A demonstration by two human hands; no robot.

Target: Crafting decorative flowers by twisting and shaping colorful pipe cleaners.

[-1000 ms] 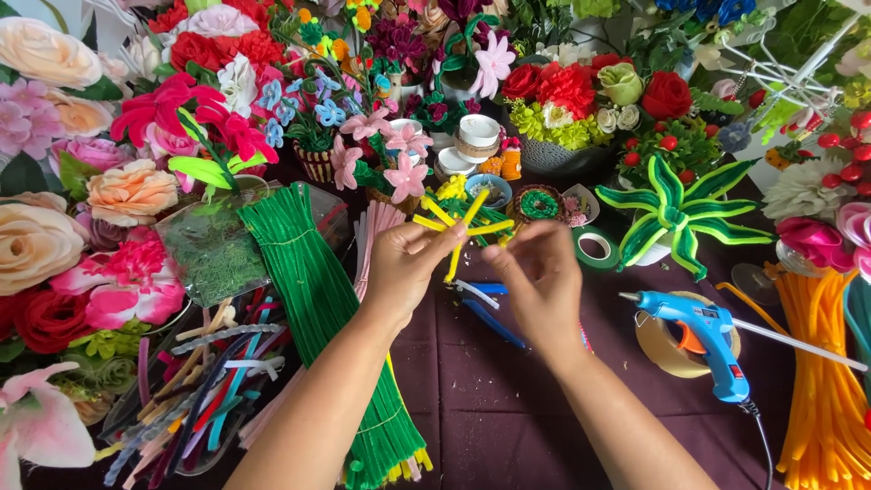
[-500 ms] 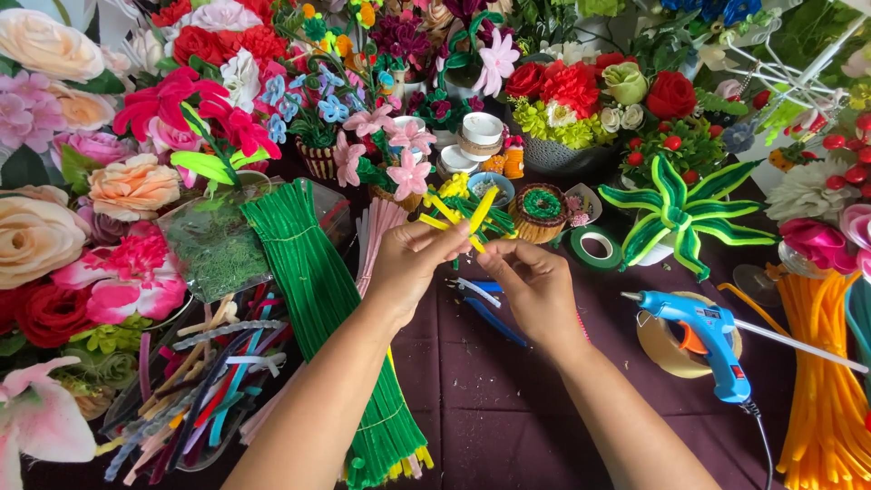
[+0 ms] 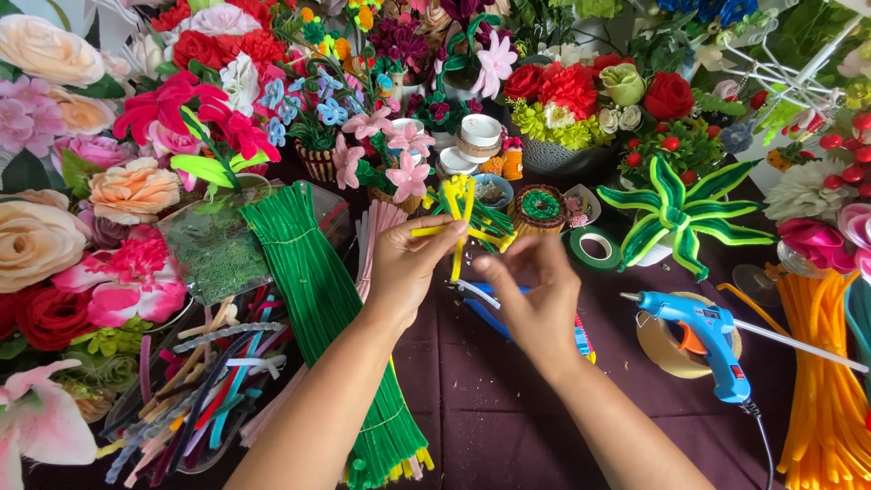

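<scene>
My left hand (image 3: 406,272) pinches a small bundle of yellow pipe cleaners (image 3: 458,218) that cross each other above the table. My right hand (image 3: 535,299) is just to the right of it, fingers curled up toward the lower ends of the yellow stems; whether it touches them is unclear. Beneath both hands lies a blue-handled tool (image 3: 494,313), partly hidden. A long bundle of green pipe cleaners (image 3: 318,290) lies to the left of my left forearm.
A blue glue gun (image 3: 703,340) rests on a tape roll (image 3: 662,349) at the right. Orange stems (image 3: 821,381) fill the right edge. Mixed coloured stems (image 3: 195,381) lie in a clear bag at the left. Crafted flowers (image 3: 127,191), a green starburst plant (image 3: 676,213) and green tape (image 3: 594,247) ring the dark purple cloth (image 3: 490,417).
Both hands have lifted slightly and turned the yellow bundle; its stems now stand more upright and crossed. My right hand has shifted a little right and opened its fingers below the bundle.
</scene>
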